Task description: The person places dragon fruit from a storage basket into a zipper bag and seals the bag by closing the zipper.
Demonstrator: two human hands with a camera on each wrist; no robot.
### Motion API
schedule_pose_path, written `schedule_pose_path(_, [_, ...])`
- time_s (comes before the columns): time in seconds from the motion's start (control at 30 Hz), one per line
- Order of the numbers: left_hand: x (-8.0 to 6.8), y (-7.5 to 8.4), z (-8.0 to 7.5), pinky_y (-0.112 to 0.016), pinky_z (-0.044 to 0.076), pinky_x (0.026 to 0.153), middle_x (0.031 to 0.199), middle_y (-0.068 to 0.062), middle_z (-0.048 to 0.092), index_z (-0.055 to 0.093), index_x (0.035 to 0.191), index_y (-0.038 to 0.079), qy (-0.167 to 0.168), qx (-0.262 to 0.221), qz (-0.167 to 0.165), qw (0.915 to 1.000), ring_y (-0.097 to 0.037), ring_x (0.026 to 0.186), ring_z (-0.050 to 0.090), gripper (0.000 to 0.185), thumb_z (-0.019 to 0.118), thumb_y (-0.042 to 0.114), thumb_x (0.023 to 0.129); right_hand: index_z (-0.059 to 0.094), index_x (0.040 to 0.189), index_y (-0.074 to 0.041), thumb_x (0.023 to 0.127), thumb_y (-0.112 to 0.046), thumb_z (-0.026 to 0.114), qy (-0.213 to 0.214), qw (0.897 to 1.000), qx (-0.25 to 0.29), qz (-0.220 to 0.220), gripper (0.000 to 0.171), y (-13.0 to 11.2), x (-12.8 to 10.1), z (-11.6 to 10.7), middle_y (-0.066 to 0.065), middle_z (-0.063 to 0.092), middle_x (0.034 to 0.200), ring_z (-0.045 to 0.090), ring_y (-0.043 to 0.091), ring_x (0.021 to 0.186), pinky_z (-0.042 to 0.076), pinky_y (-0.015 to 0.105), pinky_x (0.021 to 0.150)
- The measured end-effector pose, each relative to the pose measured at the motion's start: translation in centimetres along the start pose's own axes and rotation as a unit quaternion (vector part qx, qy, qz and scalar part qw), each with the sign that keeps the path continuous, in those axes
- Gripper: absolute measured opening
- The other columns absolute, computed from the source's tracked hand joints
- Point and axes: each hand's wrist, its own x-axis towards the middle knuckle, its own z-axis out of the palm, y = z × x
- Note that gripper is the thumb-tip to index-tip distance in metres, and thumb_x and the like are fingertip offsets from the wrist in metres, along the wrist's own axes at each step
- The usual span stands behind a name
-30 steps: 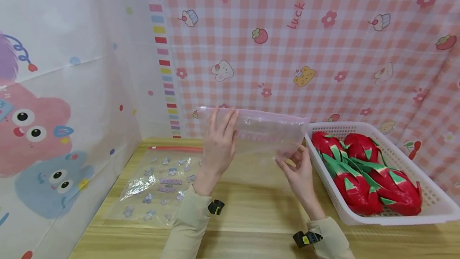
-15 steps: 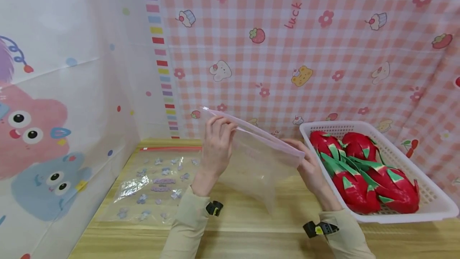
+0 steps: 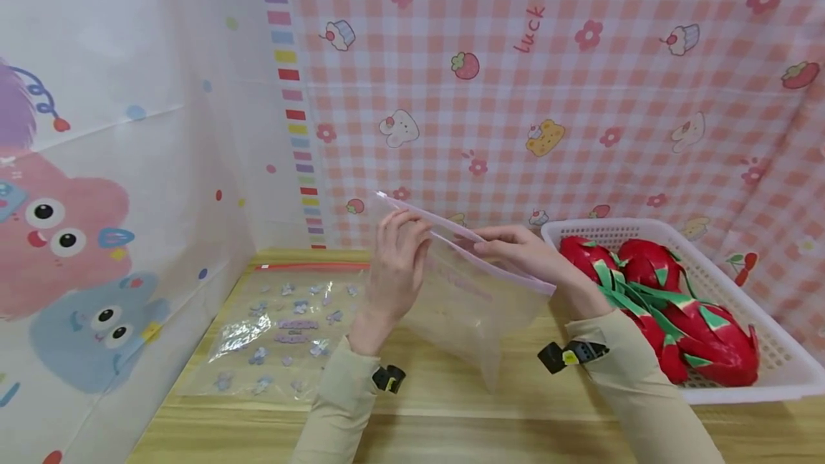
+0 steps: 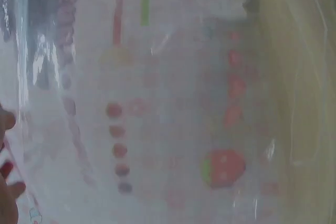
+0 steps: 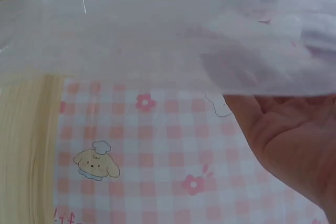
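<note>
Between the two hands hangs a clear zip bag [image 3: 460, 306] with a pink rim, tilted down to the right, its mouth parted along the top. My left hand [image 3: 398, 263] grips the upper left of the near wall, just below the rim. At the far rim, my right hand [image 3: 515, 245] pinches the edge, its fingertips partly hidden by film. Through the right wrist view, the palm [image 5: 294, 135] shows below a film edge with the fingers behind it. Bag film [image 4: 168, 87] fills the left wrist view.
A second clear printed zip bag [image 3: 293, 335] with a red zip lies flat at the left of the wooden table [image 3: 464, 435]. On the right, a white plastic basket [image 3: 795, 371] holds several red dragon fruits [image 3: 715, 342] with green tips. Patterned cloth [image 3: 490, 99] hangs behind.
The bag's rim has tilted down at the right and its mouth has parted. My right hand has moved from the bag's lower right, past its right end, to the far rim.
</note>
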Motion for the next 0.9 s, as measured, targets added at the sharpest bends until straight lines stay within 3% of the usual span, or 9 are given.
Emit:
schedule_pose_path(0.1, [0.0, 1.3, -0.2, -0.044, 0.041, 0.103, 0.123, -0.022, 0.051, 0.054, 0.115, -0.006, 0.019, -0.026, -0.110, 0.9934, -0.034, 0.121, 0.047, 0.027, 0.058, 0.002, 0.089, 0.042, 0.133, 0.016, 0.099, -0.011, 0.041, -0.002, 0.999, 0.040, -0.003, 0.044, -0.2, 0.1, 0.4, 0.030, 0.045, 0.138, 0.060, 0.000, 0.109, 0.049, 0.031, 0.096])
schedule_pose_path(0.17, [0.1, 2.5, -0.5, -0.050, 0.034, 0.110, 0.139, -0.025, 0.040, 0.048, 0.126, -0.008, 0.003, -0.056, -0.219, 0.9741, -0.038, 0.135, 0.035, 0.038, 0.053, 0.011, 0.093, 0.041, 0.133, 0.016, 0.099, -0.012, 0.040, 0.001, 0.999, 0.041, -0.010, 0.044, -0.2, 0.0, 0.6, 0.030, 0.046, 0.137, 0.061, 0.001, 0.108, 0.050, 0.039, 0.096])
schedule_pose_path(0.27, [0.6, 4.2, -1.1, -0.058, 0.014, 0.116, 0.157, -0.023, 0.011, 0.033, 0.143, -0.005, -0.057, -0.111, -0.378, 0.9174, -0.040, 0.147, 0.003, 0.060, 0.046, 0.032, 0.098, 0.041, 0.132, 0.017, 0.099, -0.011, 0.038, 0.011, 0.999, 0.049, -0.022, 0.043, -0.2, 0.0, 1.1, 0.033, 0.046, 0.135, 0.062, 0.003, 0.107, 0.049, 0.047, 0.096])
schedule_pose_path(0.37, [1.2, 5.2, -1.6, -0.062, 0.006, 0.115, 0.159, -0.019, -0.011, 0.018, 0.150, 0.001, -0.118, -0.158, -0.472, 0.8594, -0.038, 0.146, -0.015, 0.076, 0.043, 0.048, 0.096, 0.043, 0.131, 0.017, 0.099, -0.012, 0.038, 0.031, 0.998, 0.048, -0.021, 0.043, -0.3, -0.1, 1.7, 0.033, 0.048, 0.134, 0.063, 0.004, 0.106, 0.051, 0.045, 0.094])
schedule_pose_path(0.5, [1.9, 5.9, -2.0, -0.063, 0.006, 0.114, 0.157, -0.021, -0.015, 0.009, 0.152, 0.003, -0.157, -0.197, -0.508, 0.8235, -0.038, 0.145, -0.015, 0.088, 0.052, 0.051, 0.091, 0.045, 0.129, 0.017, 0.098, -0.012, 0.039, 0.068, 0.997, 0.036, -0.009, 0.043, -0.5, -0.2, 2.6, 0.033, 0.051, 0.130, 0.064, 0.012, 0.108, 0.054, 0.039, 0.089])
schedule_pose_path(0.6, [2.1, 5.9, -2.0, -0.060, 0.007, 0.115, 0.157, -0.022, -0.011, 0.011, 0.152, 0.005, -0.163, -0.215, -0.512, 0.8151, -0.038, 0.146, -0.010, 0.084, 0.058, 0.038, 0.090, 0.045, 0.128, 0.018, 0.098, -0.011, 0.038, 0.084, 0.996, 0.032, -0.016, 0.043, -0.6, -0.3, 3.1, 0.036, 0.051, 0.127, 0.064, 0.028, 0.111, 0.054, 0.041, 0.087])
schedule_pose_path(0.73, [1.9, 5.5, -2.0, -0.058, 0.023, 0.113, 0.157, -0.026, 0.000, 0.035, 0.146, 0.007, -0.157, -0.212, -0.493, 0.8293, -0.042, 0.145, 0.006, 0.062, 0.054, 0.018, 0.088, 0.047, 0.128, 0.016, 0.100, -0.013, 0.036, 0.113, 0.992, 0.050, -0.017, 0.042, -0.4, -0.4, 3.2, 0.033, 0.051, 0.128, 0.062, 0.034, 0.112, 0.053, 0.049, 0.088])
schedule_pose_path(0.83, [1.7, 5.2, -2.1, -0.042, 0.056, 0.079, 0.155, -0.030, 0.006, 0.052, 0.134, 0.004, -0.160, -0.192, -0.481, 0.8404, -0.041, 0.123, 0.050, 0.046, 0.050, 0.010, 0.089, 0.051, 0.128, 0.013, 0.101, -0.017, 0.039, 0.162, 0.985, 0.056, 0.008, 0.042, -0.2, -0.7, 2.9, 0.029, 0.054, 0.128, 0.066, 0.023, 0.107, 0.053, 0.048, 0.088])
schedule_pose_path(0.9, [1.6, 5.0, -2.1, -0.035, 0.053, 0.064, 0.154, -0.031, 0.011, 0.059, 0.126, 0.002, -0.162, -0.176, -0.483, 0.8426, -0.034, 0.101, 0.063, 0.038, 0.048, 0.008, 0.090, 0.051, 0.129, 0.011, 0.102, -0.020, 0.040, 0.189, 0.980, 0.059, 0.025, 0.043, -0.2, -1.0, 2.6, 0.026, 0.057, 0.126, 0.068, 0.015, 0.102, 0.054, 0.045, 0.087])
